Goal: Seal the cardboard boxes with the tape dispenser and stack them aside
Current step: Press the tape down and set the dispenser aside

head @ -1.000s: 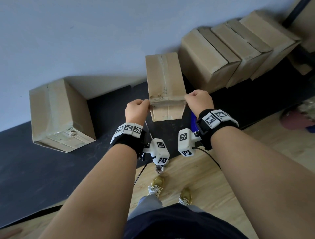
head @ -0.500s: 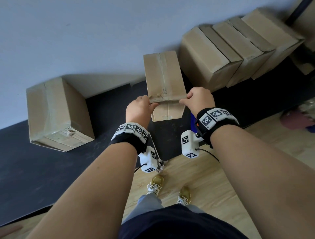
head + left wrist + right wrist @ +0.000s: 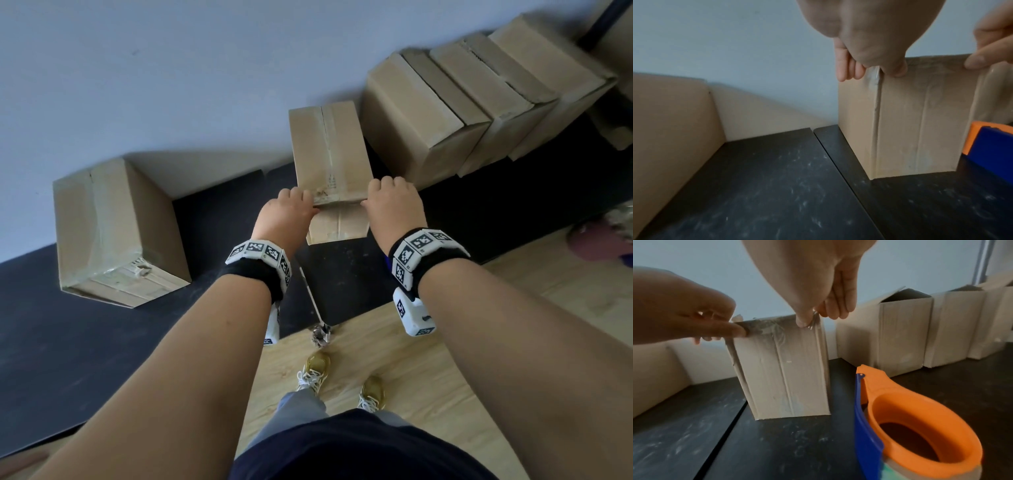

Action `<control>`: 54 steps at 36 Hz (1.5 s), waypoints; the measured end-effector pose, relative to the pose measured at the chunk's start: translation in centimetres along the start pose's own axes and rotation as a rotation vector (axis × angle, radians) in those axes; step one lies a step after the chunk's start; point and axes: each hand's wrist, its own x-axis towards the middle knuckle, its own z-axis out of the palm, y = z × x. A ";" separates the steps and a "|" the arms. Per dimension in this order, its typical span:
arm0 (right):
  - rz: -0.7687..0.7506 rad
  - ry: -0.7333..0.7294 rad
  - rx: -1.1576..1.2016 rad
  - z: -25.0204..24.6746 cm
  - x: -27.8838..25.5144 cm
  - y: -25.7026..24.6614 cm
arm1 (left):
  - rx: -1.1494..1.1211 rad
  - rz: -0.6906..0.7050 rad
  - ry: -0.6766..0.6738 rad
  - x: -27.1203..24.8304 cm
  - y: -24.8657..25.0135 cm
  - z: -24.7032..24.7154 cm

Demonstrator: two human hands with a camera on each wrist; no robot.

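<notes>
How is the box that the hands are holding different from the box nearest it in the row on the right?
1. Both hands, left hand and right hand, grip the held box at its top corners; the first row box is untouched.
2. The held box's top is closed with clear tape along its seam; the row box's top flaps stand open.
3. The held box stands alone; the row box stands beside others.

Both are plain brown cardboard, upright on the dark table.
</notes>
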 end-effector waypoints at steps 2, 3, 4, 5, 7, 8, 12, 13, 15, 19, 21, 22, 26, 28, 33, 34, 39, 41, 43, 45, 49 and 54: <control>-0.027 0.011 0.091 0.3 0.1 0.1 | 0.022 0.026 -0.009 0.1 -0.2 -0.2; -0.005 0.012 0.179 0.3 0.1 0.2 | 0.004 0.014 -0.013 0.2 -0.2 -0.3; 0.030 0.022 0.273 0.4 0.1 0.3 | -0.028 -0.015 -0.017 0.2 -0.2 -0.4; 0.084 0.025 0.367 0.3 0.0 0.4 | -0.074 -0.057 -0.016 0.2 -0.2 -0.4; 0.187 -0.019 0.534 0.1 -0.1 0.3 | -0.174 -0.150 0.028 0.0 -0.1 -0.4; 0.218 -0.040 0.591 -0.1 -0.1 0.4 | -0.207 -0.177 0.072 -0.1 0.0 -0.4; 0.198 0.003 0.673 -0.5 0.1 0.9 | -0.271 -0.121 0.186 -0.2 0.1 -0.1; 0.166 -0.004 0.666 -0.5 0.3 1.0 | -0.297 -0.102 0.192 -0.1 0.1 -0.2; 0.120 -0.034 0.641 -0.6 0.4 1.1 | -0.346 -0.086 0.214 0.1 0.0 -0.3; 0.067 -0.035 0.545 -0.8 0.8 1.1 | -0.381 -0.064 0.245 0.3 0.3 0.0; 0.052 -0.033 0.507 -0.8 1.0 1.1 | -0.369 -0.067 0.245 0.3 0.4 0.4; 0.048 -0.032 0.497 -0.8 1.1 1.1 | -0.357 -0.066 0.243 0.3 0.4 0.5; 0.054 -0.023 0.484 -0.5 1.3 0.9 | -0.319 -0.062 0.231 0.6 0.5 0.7; 0.073 -0.016 0.507 -0.5 1.3 0.8 | -0.332 -0.088 0.223 0.7 0.5 0.3; 0.071 -0.068 0.526 -0.9 1.0 0.6 | -0.407 -0.095 0.271 0.8 1.0 -0.2; 0.067 -0.068 0.518 -0.9 0.9 0.6 | -0.409 -0.094 0.287 0.8 1.0 -0.1; 0.064 -0.042 0.474 -0.9 1.3 0.4 | -0.384 -0.102 0.282 1.3 1.1 -0.2; 0.045 -0.036 0.456 -0.9 1.6 0.6 | -0.368 -0.109 0.248 1.7 1.0 -0.5; 0.025 -0.037 0.439 -0.9 1.8 0.8 | -0.364 -0.096 0.235 2.0 1.0 -0.6; 0.014 -0.035 0.416 -0.9 1.9 0.9 | -0.342 -0.069 0.225 2.2 0.9 -0.6; 0.016 -0.030 0.411 -1.0 1.9 0.8 | -0.254 -0.046 0.153 2.4 1.4 -0.8; 0.079 -0.043 0.527 -0.8 1.6 0.8 | -0.404 -0.168 0.140 1.9 1.3 -0.7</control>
